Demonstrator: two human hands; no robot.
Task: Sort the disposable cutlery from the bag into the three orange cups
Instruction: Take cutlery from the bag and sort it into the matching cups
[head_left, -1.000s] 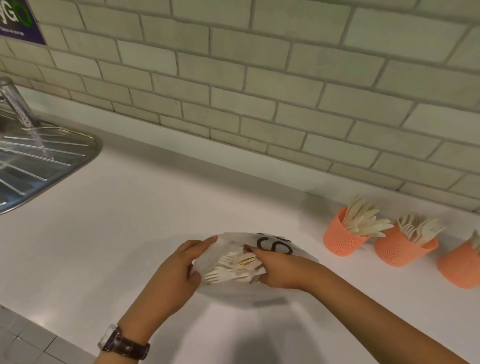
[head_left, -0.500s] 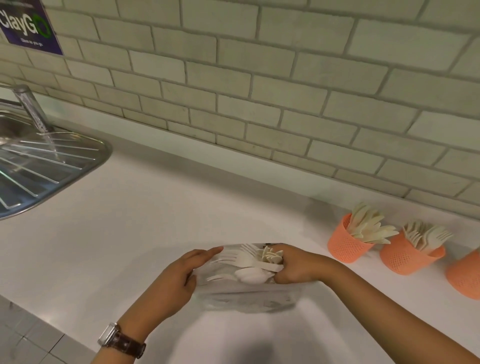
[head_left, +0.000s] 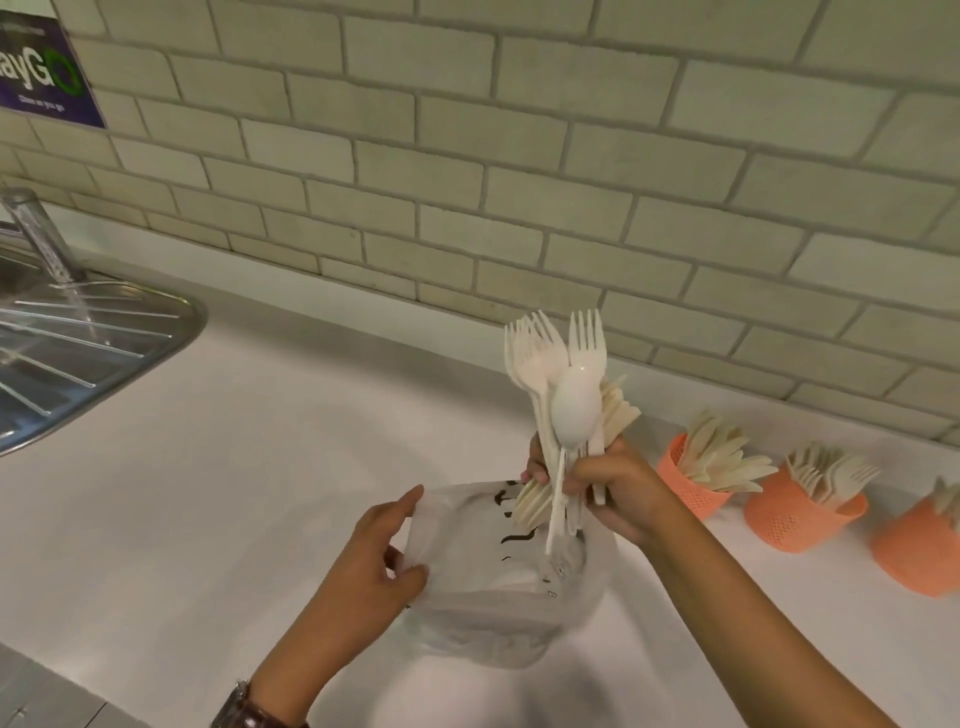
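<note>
My right hand (head_left: 613, 483) grips a bunch of white disposable cutlery (head_left: 563, 395), forks and a spoon among them, held upright just above the bag. The translucent plastic bag (head_left: 498, 597) lies on the white counter, and my left hand (head_left: 384, 556) pinches its left edge. Three orange cups stand in a row at the right: the first cup (head_left: 691, 493) holds knives, the second cup (head_left: 795, 519) holds forks, and the third cup (head_left: 919, 551) is cut off by the frame edge, its contents barely visible.
A steel sink drainboard (head_left: 78, 358) and a tap (head_left: 41, 234) sit at the far left. A tiled wall (head_left: 519, 156) runs behind the white counter (head_left: 260, 467), with a purple sign (head_left: 41, 78) at the top left.
My right hand has pulled the bunch of cutlery out of the bag and raised it upright above the bag. The left hand stays on the bag's edge.
</note>
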